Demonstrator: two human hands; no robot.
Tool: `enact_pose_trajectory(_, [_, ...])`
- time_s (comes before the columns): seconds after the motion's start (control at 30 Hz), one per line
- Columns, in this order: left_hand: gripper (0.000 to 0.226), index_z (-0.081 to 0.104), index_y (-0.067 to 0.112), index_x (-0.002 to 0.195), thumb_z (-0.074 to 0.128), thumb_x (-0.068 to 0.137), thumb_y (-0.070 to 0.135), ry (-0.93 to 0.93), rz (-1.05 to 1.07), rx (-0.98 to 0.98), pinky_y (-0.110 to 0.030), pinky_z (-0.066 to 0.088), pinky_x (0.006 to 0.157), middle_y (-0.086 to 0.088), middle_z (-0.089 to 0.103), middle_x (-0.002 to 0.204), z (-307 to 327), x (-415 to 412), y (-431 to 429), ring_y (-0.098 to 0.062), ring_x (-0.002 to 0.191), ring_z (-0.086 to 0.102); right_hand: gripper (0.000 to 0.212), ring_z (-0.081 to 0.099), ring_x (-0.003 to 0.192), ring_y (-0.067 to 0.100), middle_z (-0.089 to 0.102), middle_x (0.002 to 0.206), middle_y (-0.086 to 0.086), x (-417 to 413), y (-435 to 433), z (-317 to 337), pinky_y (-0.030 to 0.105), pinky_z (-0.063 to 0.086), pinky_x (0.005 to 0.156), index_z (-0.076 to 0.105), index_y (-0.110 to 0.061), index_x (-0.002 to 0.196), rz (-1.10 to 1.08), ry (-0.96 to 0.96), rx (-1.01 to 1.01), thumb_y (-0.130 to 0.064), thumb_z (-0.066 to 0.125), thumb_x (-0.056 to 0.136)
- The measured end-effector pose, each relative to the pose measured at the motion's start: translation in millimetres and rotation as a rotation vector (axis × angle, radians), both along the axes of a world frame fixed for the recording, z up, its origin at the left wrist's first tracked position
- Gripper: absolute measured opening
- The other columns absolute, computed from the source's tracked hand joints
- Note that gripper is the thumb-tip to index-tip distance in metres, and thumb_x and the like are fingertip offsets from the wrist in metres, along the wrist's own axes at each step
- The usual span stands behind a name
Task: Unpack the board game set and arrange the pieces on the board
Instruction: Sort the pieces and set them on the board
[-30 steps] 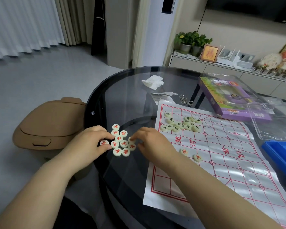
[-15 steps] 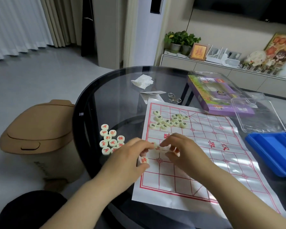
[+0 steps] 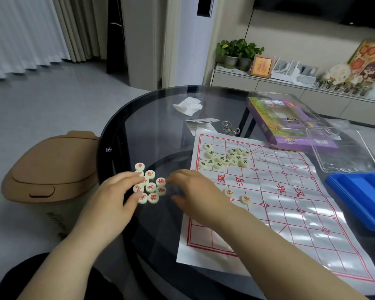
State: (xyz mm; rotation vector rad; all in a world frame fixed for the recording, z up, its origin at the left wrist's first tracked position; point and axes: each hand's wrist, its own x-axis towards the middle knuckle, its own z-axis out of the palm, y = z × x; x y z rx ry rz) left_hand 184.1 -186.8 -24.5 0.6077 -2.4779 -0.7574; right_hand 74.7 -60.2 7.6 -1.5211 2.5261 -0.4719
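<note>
Picking red pieces (image 3: 150, 188) off the table (image 3: 156, 126) goes best singly: left hand (image 3: 115, 193), fingers loosely spread, rests on them; right hand (image 3: 195, 191) (blurred, grip unclear) should pinch one for the board (image 3: 290, 213).

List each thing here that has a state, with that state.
board: spread flat on the glass table.
red pieces: face up, bunched on the glass beside the board.
dark pieces: bunched on the board's far corner.
blue tray: open, lid off.
clear lid: off, lying beside the tray.
brown bin: lid closed.
left hand: fingers on the red pieces; grip unclear.
right hand: blurred, at the red pieces.
</note>
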Motion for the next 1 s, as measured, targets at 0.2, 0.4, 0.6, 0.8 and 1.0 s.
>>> enact_pose_trajectory(0.2, [0.051,0.054,0.019,0.125,0.069,0.077,0.026,-0.079,-0.017,0.016,-0.019,0.026,0.099,0.01,0.047,0.132,-8,2,0,-0.009,0.124,0.038,0.039,0.041,0.117,0.025,0.048,0.136,0.003,3,-28,-14,0.033,0.035,0.097,0.046,-0.013,0.13,0.034,0.082,0.027,-0.016,0.044,0.091])
enact_pose_trajectory(0.4, [0.038,0.062,0.012,0.115,0.068,0.078,0.015,-0.02,0.013,-0.01,-0.016,0.026,0.09,0.004,0.057,0.12,-10,-2,-3,-0.014,0.115,0.045,0.035,0.042,0.111,0.021,0.054,0.128,0.004,-4,-29,-18,0.026,0.034,0.087,0.054,-0.012,0.124,0.022,0.079,0.001,-0.005,0.039,0.092])
enact_pose_trajectory(0.6, [0.023,0.068,0.008,0.103,0.062,0.08,0.003,0.018,0.044,-0.021,-0.016,0.028,0.081,0.001,0.063,0.106,-14,-6,-6,-0.014,0.102,0.047,0.034,0.042,0.113,0.019,0.053,0.128,0.002,-4,-26,-17,0.026,0.035,0.087,0.053,-0.014,0.124,0.008,0.085,-0.012,-0.009,0.037,0.095])
enact_pose_trajectory(0.8, [0.026,0.065,0.01,0.109,0.061,0.083,0.008,0.027,0.074,-0.006,-0.016,0.027,0.083,0.0,0.061,0.111,-14,-7,-9,-0.015,0.108,0.048,0.032,0.043,0.111,0.02,0.053,0.124,0.004,-5,-27,-18,0.026,0.035,0.086,0.055,-0.012,0.121,0.009,0.102,-0.001,-0.008,0.039,0.094])
enact_pose_trajectory(1.0, [0.023,0.067,0.009,0.105,0.063,0.081,0.008,0.028,0.078,0.014,-0.018,0.03,0.08,-0.003,0.064,0.105,-13,-11,-10,-0.017,0.101,0.051,0.033,0.043,0.111,0.021,0.053,0.124,0.005,-4,-26,-18,0.027,0.035,0.086,0.054,-0.012,0.121,0.003,0.108,-0.012,-0.005,0.04,0.093])
